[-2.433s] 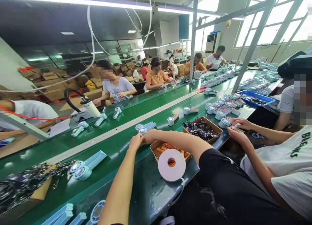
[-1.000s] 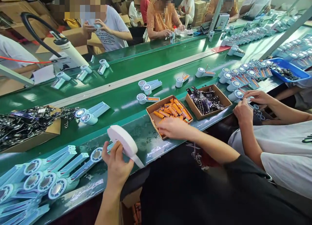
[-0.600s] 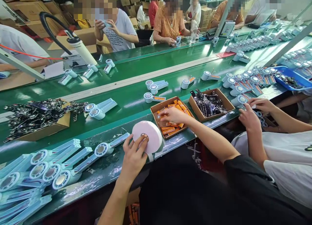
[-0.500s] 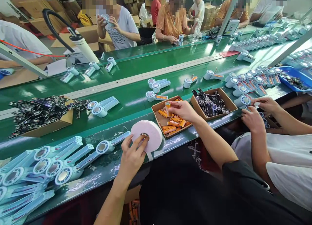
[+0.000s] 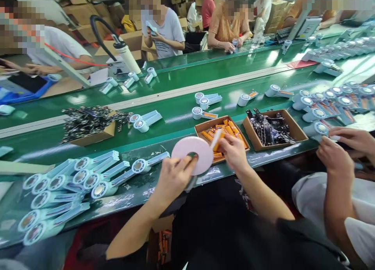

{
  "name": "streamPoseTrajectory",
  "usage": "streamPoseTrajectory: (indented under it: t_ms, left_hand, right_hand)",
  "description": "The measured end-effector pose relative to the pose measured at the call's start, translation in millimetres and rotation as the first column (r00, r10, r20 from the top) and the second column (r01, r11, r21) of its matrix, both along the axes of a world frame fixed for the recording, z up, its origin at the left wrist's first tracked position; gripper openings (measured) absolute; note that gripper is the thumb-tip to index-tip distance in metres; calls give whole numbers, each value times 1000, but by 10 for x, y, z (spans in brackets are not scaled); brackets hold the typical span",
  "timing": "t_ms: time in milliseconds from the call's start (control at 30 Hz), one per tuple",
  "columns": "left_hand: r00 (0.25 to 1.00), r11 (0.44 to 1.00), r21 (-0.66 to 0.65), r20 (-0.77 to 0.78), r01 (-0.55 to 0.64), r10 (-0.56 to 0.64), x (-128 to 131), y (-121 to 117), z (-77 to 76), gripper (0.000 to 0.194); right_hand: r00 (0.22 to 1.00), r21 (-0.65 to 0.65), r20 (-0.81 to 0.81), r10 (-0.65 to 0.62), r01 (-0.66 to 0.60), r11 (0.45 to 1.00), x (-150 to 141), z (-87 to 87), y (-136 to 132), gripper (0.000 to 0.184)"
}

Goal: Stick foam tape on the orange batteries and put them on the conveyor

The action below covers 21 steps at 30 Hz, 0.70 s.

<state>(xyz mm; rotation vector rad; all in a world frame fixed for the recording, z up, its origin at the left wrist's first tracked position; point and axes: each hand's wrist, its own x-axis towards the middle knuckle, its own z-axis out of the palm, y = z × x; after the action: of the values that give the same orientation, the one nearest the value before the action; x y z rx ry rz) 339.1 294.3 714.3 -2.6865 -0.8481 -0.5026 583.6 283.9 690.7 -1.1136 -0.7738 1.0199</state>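
Note:
My left hand (image 5: 174, 174) grips a roll of pale tape (image 5: 202, 149), with fingers hooked into its centre hole. The roll is lifted and tilted above the green work surface. My right hand (image 5: 235, 152) is closed on an orange cylindrical battery (image 5: 218, 146), just right of the roll. A short white strip of tape (image 5: 216, 138) stands up at the battery, close to the roll's edge. Behind my right hand sits a cardboard box (image 5: 200, 128) holding several orange batteries (image 5: 233, 129).
To the right, a second box (image 5: 256, 146) holds dark circuit boards. Light-blue fan housings (image 5: 99, 188) cluster at the left, with more on the green conveyor (image 5: 172, 118). Another heap of boards (image 5: 84, 121) lies left. A co-worker's hands (image 5: 336, 151) are close on my right.
My right hand has brought a battery from the box toward the roll. My left hand has lifted the roll, and a tape strip now shows at the battery. The view has shifted left.

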Motion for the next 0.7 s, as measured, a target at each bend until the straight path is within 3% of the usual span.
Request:
streamPoseTrajectory:
  t_ms: [100, 167, 267, 333, 400, 467, 500, 567, 600, 700]
  left_hand:
    - [996, 992, -125, 84, -9, 20, 161, -233, -202, 52]
    - [991, 972, -220, 117, 85, -61, 211, -359, -304, 52]
    - [982, 909, -370, 75, 191, -175, 246, -274, -226, 63]
    - [974, 849, -485, 24, 210, -227, 347, 49, -37, 82]
    - [942, 746, -610, 5, 268, -334, 582, 536, 177, 86]
    - [915, 649, -702, 11, 295, -404, 957, 1090, 334, 59]
    - [932, 652, -713, 6, 257, -361, 1186, 1361, 374, 46]
    - [998, 785, -618, -6, 41, -56, 1682, 1848, 371, 40]
    - [1000, 818, -574, 3, -20, 27, 1924, 2052, 335, 40]
    - [993, 849, -521, 24, -88, 117, 2503, 2489, 175, 33]
  right_hand:
    - [950, 77, -264, -166, 192, 978, 55, -34, -87, 38]
    - [928, 168, -277, -251, 304, 938, 417, 68, -26, 32]
    - [838, 336, -275, -472, 543, 769, 1174, 342, 107, 24]
    - [807, 383, -254, -534, 590, 711, 1486, 495, 88, 28]
    - [839, 367, -211, -502, 544, 755, 1479, 526, -45, 39]
    - [884, 292, -197, -424, 466, 835, 1216, 402, -251, 54]
    - [898, 239, -207, -388, 431, 870, 1041, 296, -360, 59]
    - [919, 121, -225, -325, 357, 926, 709, 58, -553, 58]
    - [929, 73, -222, -295, 318, 945, 582, -48, -629, 54]
    - [953, -10, -185, -238, 240, 971, 442, -226, -777, 47]
